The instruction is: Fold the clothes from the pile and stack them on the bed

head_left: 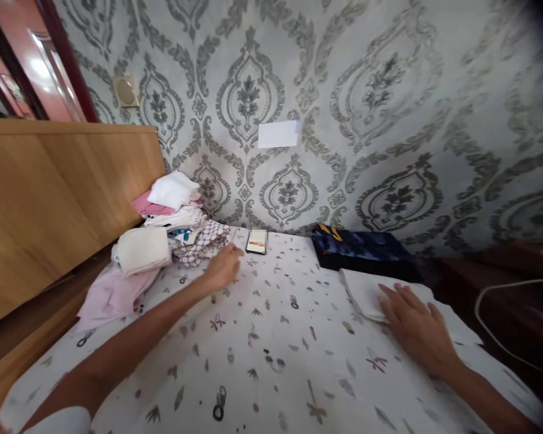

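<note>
My left hand (225, 266) hovers over or rests on the patterned white sheet (271, 343), between a heap of clothes and a phone (257, 242). Its fingers are loosely bent and a little apart, and nothing shows in them. A folded white cloth (362, 295) lies at the right, with my right hand (411, 325) flat on top, fingers spread. Just behind this cloth is a folded dark blue and black garment (366, 247) with a yellow mark. The nearest piece of the heap to my left hand is a checked cloth (203, 241).
The heap at the left includes a folded cream cloth (145, 250), a pink garment (117, 295) and a white cloth (173, 188) on top. A wooden board (67, 199) borders the left side. Patterned wallpaper (289, 66) rises behind. A white cable (493, 289) curves at the right.
</note>
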`<state>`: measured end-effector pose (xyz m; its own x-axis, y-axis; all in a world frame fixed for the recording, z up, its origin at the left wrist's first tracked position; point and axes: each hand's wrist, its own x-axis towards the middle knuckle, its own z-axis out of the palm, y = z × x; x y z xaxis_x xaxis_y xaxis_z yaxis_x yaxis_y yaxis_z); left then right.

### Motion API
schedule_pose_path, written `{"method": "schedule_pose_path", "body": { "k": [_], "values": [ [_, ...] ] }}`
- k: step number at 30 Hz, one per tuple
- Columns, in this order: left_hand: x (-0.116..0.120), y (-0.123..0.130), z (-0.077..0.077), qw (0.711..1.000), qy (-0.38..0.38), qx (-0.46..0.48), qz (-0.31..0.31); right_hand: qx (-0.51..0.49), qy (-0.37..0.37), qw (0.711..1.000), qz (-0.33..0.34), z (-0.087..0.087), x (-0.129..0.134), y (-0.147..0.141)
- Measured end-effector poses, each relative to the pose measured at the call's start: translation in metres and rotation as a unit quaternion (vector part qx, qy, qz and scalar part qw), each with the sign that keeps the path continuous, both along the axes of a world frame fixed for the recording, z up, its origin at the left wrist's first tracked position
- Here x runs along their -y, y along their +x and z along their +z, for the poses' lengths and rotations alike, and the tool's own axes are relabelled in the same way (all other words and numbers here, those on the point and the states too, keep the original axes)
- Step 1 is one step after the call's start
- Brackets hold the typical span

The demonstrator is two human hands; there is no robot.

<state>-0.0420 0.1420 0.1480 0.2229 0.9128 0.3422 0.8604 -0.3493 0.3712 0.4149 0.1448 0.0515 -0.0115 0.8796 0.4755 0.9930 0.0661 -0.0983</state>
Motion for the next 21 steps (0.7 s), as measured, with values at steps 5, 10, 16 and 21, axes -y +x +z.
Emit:
{"method": "schedule_pose_path", "body": {
  "k": [5,10,16,21],
  "values": [
    [0.029,-0.095,0.056,0.959,0.085,-0.204,0.179,-0.035,0.022,0.985,0.167,0.015,0.041,-0.058],
    [0.068,-0.153,0.067,0.915,0.024,-0.298,0.27,-0.081,-0.005,0.966,0.246,0.014,0.085,-0.11],
    [0.076,-0.185,0.08,0.936,0.033,-0.148,0.316,-0.164,-0.095,0.937,0.293,0.025,0.115,-0.154],
    [0.07,-0.19,0.1,0.944,0.175,0.132,0.247,-0.267,-0.178,0.9,0.295,0.059,0.131,-0.19]
  ]
}}
